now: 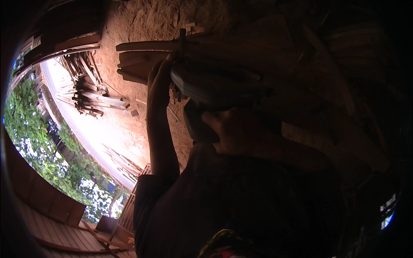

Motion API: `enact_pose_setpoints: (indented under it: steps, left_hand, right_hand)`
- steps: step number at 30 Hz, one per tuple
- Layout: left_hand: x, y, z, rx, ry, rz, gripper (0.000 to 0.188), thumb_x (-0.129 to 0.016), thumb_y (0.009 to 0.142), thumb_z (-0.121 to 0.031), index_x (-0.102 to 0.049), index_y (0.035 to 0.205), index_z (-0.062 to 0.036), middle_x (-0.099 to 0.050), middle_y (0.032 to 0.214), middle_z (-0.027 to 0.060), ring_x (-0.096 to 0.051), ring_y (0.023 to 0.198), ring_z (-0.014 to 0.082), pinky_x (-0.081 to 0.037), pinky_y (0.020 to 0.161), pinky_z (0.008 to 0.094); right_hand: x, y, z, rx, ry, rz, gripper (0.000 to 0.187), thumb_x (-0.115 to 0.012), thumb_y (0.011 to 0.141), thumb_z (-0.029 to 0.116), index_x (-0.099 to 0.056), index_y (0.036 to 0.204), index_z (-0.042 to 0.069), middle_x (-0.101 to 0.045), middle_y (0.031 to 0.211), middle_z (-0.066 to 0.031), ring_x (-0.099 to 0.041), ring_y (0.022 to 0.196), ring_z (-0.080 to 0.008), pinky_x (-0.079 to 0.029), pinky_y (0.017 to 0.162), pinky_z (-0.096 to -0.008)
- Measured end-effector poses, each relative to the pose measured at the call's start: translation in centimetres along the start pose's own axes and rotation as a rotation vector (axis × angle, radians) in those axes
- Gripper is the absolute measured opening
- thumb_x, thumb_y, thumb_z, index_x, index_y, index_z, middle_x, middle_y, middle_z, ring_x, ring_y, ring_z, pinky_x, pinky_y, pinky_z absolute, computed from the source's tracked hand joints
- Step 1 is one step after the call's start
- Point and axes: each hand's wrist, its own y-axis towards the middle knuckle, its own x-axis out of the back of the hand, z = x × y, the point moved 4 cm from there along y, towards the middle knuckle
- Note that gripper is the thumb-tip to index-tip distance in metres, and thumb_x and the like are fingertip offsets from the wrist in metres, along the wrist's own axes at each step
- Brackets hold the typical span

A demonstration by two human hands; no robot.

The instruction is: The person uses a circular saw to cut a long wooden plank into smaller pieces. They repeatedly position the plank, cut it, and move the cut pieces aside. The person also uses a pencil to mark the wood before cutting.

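Observation:
My left hand (160,76) reaches up to the edge of a dark, rounded object (215,81), beside the ends of several wooden pieces (144,64). Its fingers are bent together; what they grip is lost in shadow. Below the rounded object, my right hand (226,124) is closed around a dark, blocky piece (198,122), perhaps part of the same object; the gloom hides its kind. A narrow dark upright bar (183,41) stands across the wooden pieces just above my left fingertips.
Brown dirt ground (137,26) lies beyond the wood. A heap of wooden sticks (88,92) lies at left in bright light, with more thin strips (122,161) nearer. Long dim boards (335,77) lean at right. Green trees (30,116) show outside at far left, past a slatted wooden structure (64,234).

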Motion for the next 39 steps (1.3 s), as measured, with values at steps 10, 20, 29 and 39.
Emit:
enact_pose_setpoints:
  steps: [10, 20, 29, 39]
  left_hand:
    - [0.8, 0.6, 0.4, 0.021, 0.044, 0.003, 0.052, -0.067, 0.108, -0.044, -0.072, 0.131, 0.0020, -0.074, 0.121, 0.0099, -0.067, 0.113, 0.0166, -0.049, 0.100, 0.0300]
    - [0.6, 0.4, -0.1, 0.033, 0.007, -0.016, 0.054, -0.071, 0.104, -0.048, -0.073, 0.126, 0.0019, -0.073, 0.109, 0.0064, -0.065, 0.102, 0.0137, -0.049, 0.093, 0.0291]
    - [0.4, 0.4, -0.5, 0.026, 0.013, -0.031, 0.052, -0.072, 0.104, -0.046, -0.073, 0.124, 0.0020, -0.072, 0.107, 0.0061, -0.065, 0.101, 0.0132, -0.049, 0.092, 0.0290]
    - [1.0, 0.5, -0.6, -0.008, 0.057, -0.034, 0.051, -0.071, 0.104, -0.046, -0.073, 0.122, 0.0016, -0.071, 0.103, 0.0043, -0.063, 0.096, 0.0113, -0.048, 0.087, 0.0272]
  right_hand:
    - [0.4, 0.3, 0.4, -0.012, -0.011, 0.007, 0.050, -0.086, 0.073, 0.022, -0.063, 0.112, 0.001, -0.077, 0.087, -0.0188, -0.079, 0.078, -0.0354, -0.066, 0.071, -0.0471]
    - [0.4, 0.8, 0.5, -0.035, 0.000, 0.032, 0.047, -0.085, 0.072, 0.020, -0.064, 0.110, 0.002, -0.077, 0.088, -0.0185, -0.079, 0.079, -0.0362, -0.066, 0.071, -0.0481]
    - [0.0, 1.0, 0.4, -0.027, 0.022, 0.024, 0.046, -0.084, 0.071, 0.019, -0.063, 0.108, 0.002, -0.076, 0.087, -0.0187, -0.079, 0.079, -0.0367, -0.066, 0.071, -0.0483]
    - [0.2, 1.1, 0.8, -0.014, 0.021, -0.005, 0.043, -0.083, 0.070, 0.016, -0.063, 0.106, 0.001, -0.076, 0.087, -0.0189, -0.079, 0.078, -0.0360, -0.066, 0.070, -0.0479]
